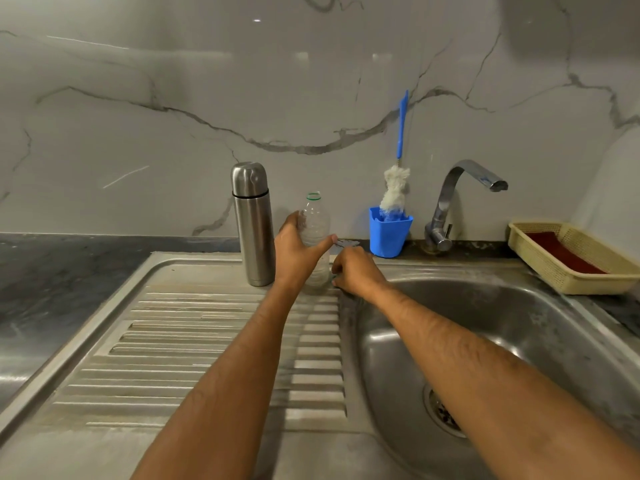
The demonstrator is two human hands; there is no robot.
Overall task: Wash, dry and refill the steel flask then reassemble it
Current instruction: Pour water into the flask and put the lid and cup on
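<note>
- Steel flask [253, 225] stands upright on the back of the sink drainboard [194, 344], lid on, fully assembled, just beside the left hand but not touched.
- Left hand [298, 252] wraps a clear plastic bottle [316, 226], thumb stretched across the front, fingers round the far side; bottle upright on the drainboard's back edge, right of the flask.
- Bottle neck has a green ring, no cap on it; how much water is inside I can't tell.
- Right hand [356, 273] sits low at the bottle's base, at the basin rim, fingers curled down; possibly a small thing under the fingertips, maybe the cap, too hidden to tell whether it holds anything.
- Blue-handled bottle brush [398, 181] stands in a blue holder [388, 235] against the marble wall, untouched.
- Tap [460, 199] is off, no water running; sink basin [512, 334] holds nothing, drain visible.
- Woven tray [540, 265] with a red cloth [564, 254] sits on the surface at far right.
- Progress, my read: either the very start or the very end, since the flask is closed and the brush is parked. The open bottle in hand fits a refill source being handled.
- If at the start, everything is left: open, wash, dry, refill, close. If at the end, only tidying the bottle remains. The frame doesn't settle it.
</note>
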